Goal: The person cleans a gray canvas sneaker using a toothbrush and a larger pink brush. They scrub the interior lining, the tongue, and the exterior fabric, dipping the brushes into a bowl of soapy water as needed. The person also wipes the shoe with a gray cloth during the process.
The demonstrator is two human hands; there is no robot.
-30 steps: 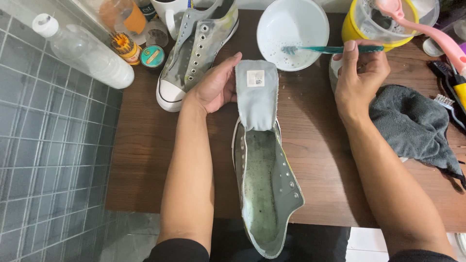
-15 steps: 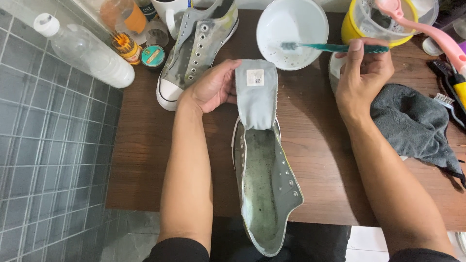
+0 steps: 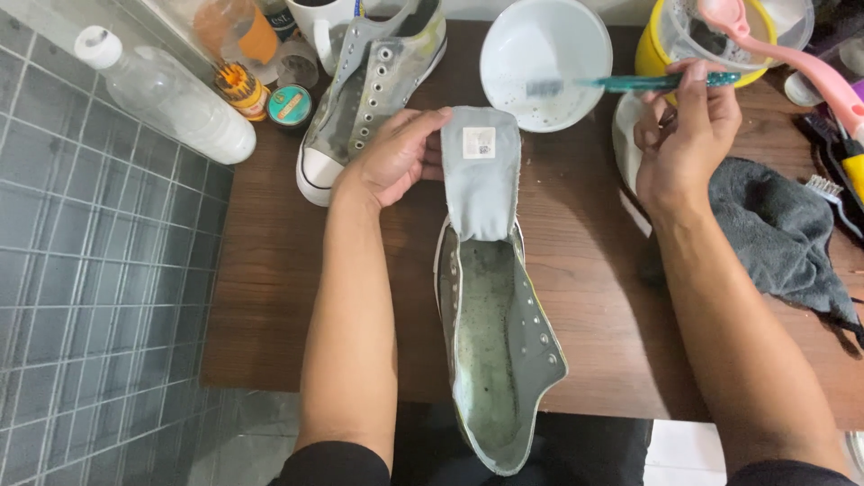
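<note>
An unlaced grey canvas shoe (image 3: 497, 346) lies on the brown table, heel toward me, its dirty inside showing. Its tongue (image 3: 481, 171) is folded out flat toward the far side. My left hand (image 3: 393, 155) holds the tongue by its left edge. My right hand (image 3: 684, 135) grips a teal toothbrush (image 3: 630, 83) by the handle, and the bristle end reaches into a white bowl (image 3: 558, 36). The second grey shoe (image 3: 364, 94) lies at the back left, beside my left hand.
A dark grey cloth (image 3: 783, 234) lies at the right. A yellow container (image 3: 693, 45) with a pink handle, brushes, a clear plastic bottle (image 3: 171, 94), small tins and a mug line the back. Grey tiled floor is at left.
My right hand has shifted slightly, keeping the toothbrush tip in the white bowl. My left hand stays on the tongue and the shoe has not moved.
</note>
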